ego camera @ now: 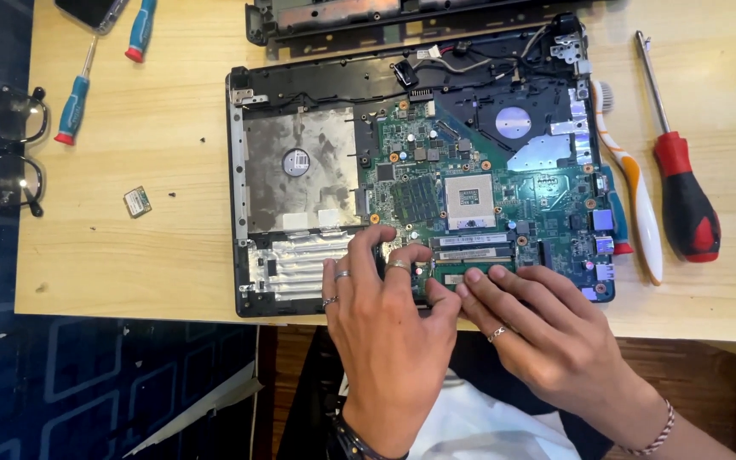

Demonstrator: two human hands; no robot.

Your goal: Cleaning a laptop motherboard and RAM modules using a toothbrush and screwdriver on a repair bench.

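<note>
An opened laptop base (253,192) lies on the wooden table (146,255), its green motherboard (547,200) bare with a silver processor socket (469,201) in the middle. My left hand (385,328) rests on the board's near edge, fingers spread over the lower middle. My right hand (547,328) sits beside it, fingertips pressing on a memory module (479,255) in the slots near the front. Neither hand grips anything that I can see.
A large red-handled screwdriver (683,196) and a white-orange toothbrush (636,196) lie right of the laptop. Two blue screwdrivers (74,98) and black glasses (14,149) sit at the left. A small green card (137,202) lies loose. A detached laptop cover (368,21) lies behind.
</note>
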